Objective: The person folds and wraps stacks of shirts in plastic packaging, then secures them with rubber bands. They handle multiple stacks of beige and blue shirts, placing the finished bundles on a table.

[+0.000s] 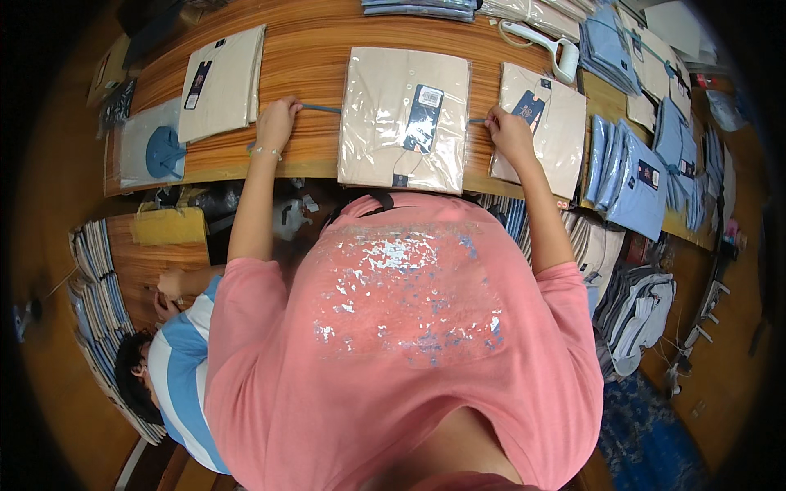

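In front of me on the wooden table lies a beige folded shirt in a clear bag (377,106), with a dark blue tag on it. A blue strip (321,108) comes out from both of its sides; its middle is hidden, seemingly underneath. My left hand (277,127) pinches one end of the strip, left of the packed shirt. On the other side, my right hand (511,136) is closed on the other end, above a second beige packed shirt (565,123).
At the left are more beige packed shirts (229,74) and blue coiled strips (164,152) on clear plastic. A white lint roller (544,42) lies at the back right, near blue packed shirts (634,176). Lower left, a co-worker in a striped top (184,348) reaches over another wooden surface.
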